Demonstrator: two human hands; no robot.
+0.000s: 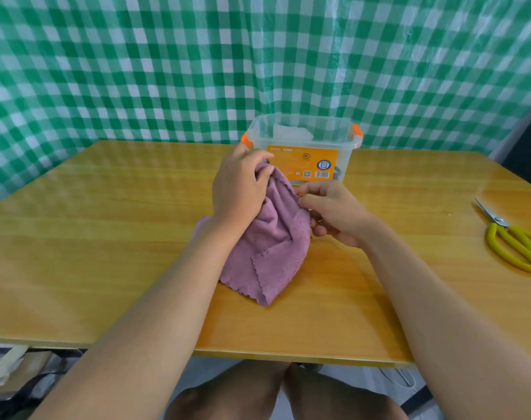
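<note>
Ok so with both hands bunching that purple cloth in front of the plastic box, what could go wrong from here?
The left hand grips the purple cloth just in front of the plastic box; a forward push could shove the box back. The right hand only pinches the cloth's edge, so it might slip free. The cloth's lower end lies on the table and may drag when lifted.
</note>
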